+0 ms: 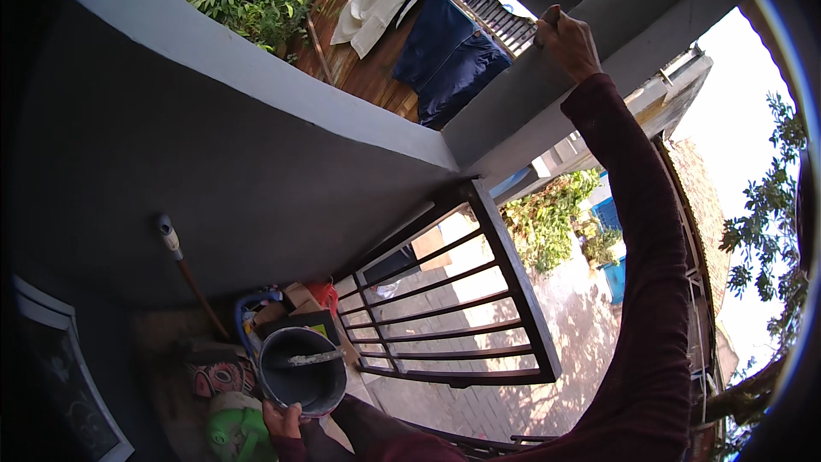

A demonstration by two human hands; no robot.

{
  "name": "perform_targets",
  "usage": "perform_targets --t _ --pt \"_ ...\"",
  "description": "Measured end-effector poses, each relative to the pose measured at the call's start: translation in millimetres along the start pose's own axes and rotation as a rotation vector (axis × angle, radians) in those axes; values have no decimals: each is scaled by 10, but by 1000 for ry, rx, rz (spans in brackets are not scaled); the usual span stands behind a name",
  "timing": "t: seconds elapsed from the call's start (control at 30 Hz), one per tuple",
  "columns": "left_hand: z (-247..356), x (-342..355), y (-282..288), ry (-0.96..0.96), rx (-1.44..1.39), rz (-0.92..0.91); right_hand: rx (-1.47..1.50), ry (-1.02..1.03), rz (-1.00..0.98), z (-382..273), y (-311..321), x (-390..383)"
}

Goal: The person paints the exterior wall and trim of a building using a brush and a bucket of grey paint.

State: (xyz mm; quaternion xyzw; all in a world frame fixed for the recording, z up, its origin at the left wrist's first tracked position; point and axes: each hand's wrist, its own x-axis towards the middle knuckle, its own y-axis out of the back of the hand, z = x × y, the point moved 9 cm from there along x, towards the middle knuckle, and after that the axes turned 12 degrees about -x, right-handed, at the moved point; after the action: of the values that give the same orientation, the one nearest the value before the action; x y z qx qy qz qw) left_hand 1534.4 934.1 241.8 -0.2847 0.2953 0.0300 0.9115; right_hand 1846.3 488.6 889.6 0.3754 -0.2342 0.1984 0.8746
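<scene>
My left hand (pixel 287 421), at the lower middle, grips the rim of a round bucket (pixel 272 385) with a dark grey inside. A pale, stained stick-like tool (pixel 315 358) lies across the bucket's opening; its kind is unclear. My right arm in a dark maroon sleeve reaches up to the upper right. There my right hand (pixel 568 44) is closed against the grey pillar (pixel 505 103). Something small and dark seems to be between its fingers, but I cannot make it out.
A grey half wall (pixel 256 154) curves across the left. Beside the bucket stands a dark slatted metal gate (pixel 462 299). Near my left hand are a green rounded object (pixel 235 428), a wooden-handled pole (pixel 192 278) and boxes. Laundry (pixel 449 56) hangs beyond the wall.
</scene>
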Motion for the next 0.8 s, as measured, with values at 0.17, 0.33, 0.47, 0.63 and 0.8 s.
perform_targets --t 0.17,0.33,0.47,0.63,0.8 --pt "85 -35 -56 9 11 21 -205 -45 200 567 458 578" --pt "54 -42 -55 -30 8 -4 -499 324 246 50 372 322" --pt "-94 23 115 -10 35 4 -195 451 25 -506 -139 -232" --pt "25 -84 -86 -7 -11 -31 225 -208 -202 247 -71 -285" --pt "60 -111 -46 -4 16 1 -374 104 264 565 698 244"
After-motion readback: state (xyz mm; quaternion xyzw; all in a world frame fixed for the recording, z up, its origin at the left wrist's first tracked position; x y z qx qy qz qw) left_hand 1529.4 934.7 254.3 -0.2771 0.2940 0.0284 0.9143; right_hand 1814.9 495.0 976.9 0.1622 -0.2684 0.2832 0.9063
